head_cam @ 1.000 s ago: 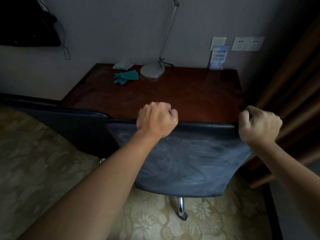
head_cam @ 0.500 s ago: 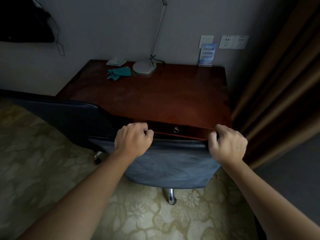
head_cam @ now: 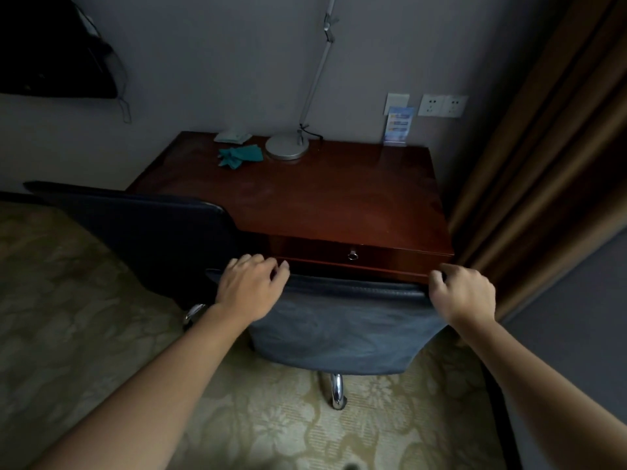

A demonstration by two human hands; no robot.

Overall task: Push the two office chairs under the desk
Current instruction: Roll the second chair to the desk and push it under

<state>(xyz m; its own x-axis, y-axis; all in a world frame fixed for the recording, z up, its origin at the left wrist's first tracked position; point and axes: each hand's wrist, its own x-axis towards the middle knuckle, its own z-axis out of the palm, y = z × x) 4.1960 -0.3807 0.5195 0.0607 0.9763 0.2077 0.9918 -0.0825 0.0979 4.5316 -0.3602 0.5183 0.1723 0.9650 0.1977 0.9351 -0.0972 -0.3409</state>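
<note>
Against the desk [head_cam: 339, 198] front stands the right chair [head_cam: 342, 327], its backrest top just below the drawer; the left hand [head_cam: 249, 290] lies on that edge, fingers loosened, the right hand [head_cam: 463, 293] curled over its corner.

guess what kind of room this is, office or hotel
Probably a hotel room: a small dark wooden desk against the wall with a desk lamp, a little blue info card by the wall sockets, patterned carpet and heavy brown curtains.
</note>
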